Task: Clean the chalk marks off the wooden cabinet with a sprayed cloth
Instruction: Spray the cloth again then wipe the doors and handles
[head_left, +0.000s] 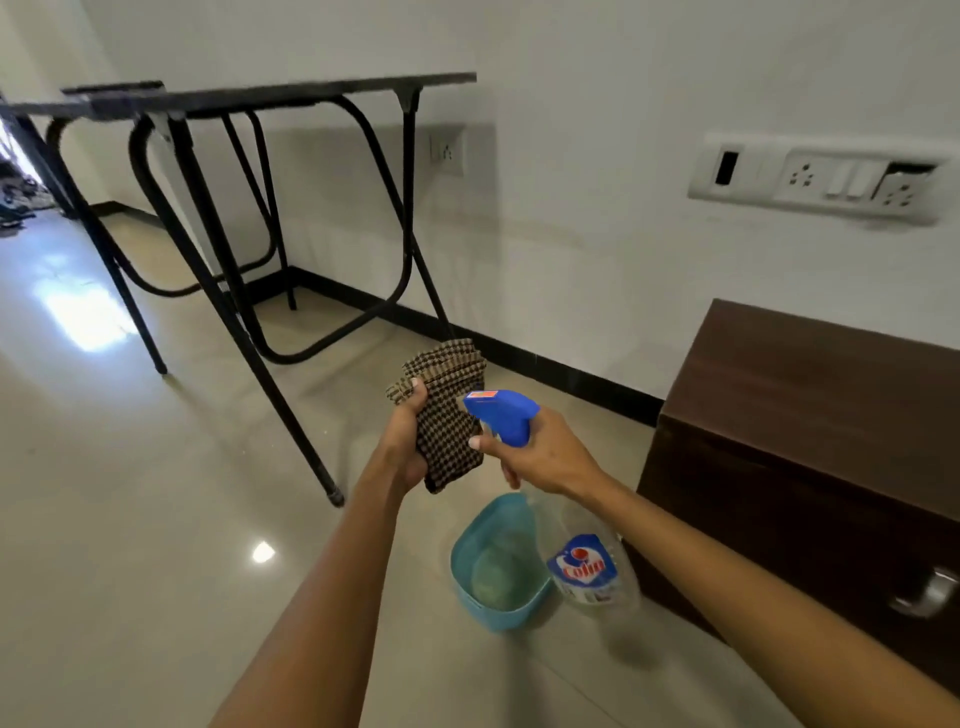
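- The cloth (448, 415) is gripped in curled left fingers (415, 399).
- The spray bottle (500, 415) is clasped by right fingers (485, 445), just beside it.
- A tub (461, 545) is set on the floor (156, 519) below; the cabinet (805, 415) is placed right.

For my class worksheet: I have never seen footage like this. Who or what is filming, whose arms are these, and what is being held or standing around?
There is no machine here. The single picture comes from a wide-angle camera worn on a person's head, looking forward and down, so the two arms are the wearer's own. The left hand grips a folded checked cloth. The right hand holds a clear spray bottle by its blue trigger head, nozzle pointed at the cloth. On the glossy floor below stands a teal tub with something pale green inside. At the right is the dark wooden cabinet; no chalk marks show from this angle. A black folding table stands by the wall.
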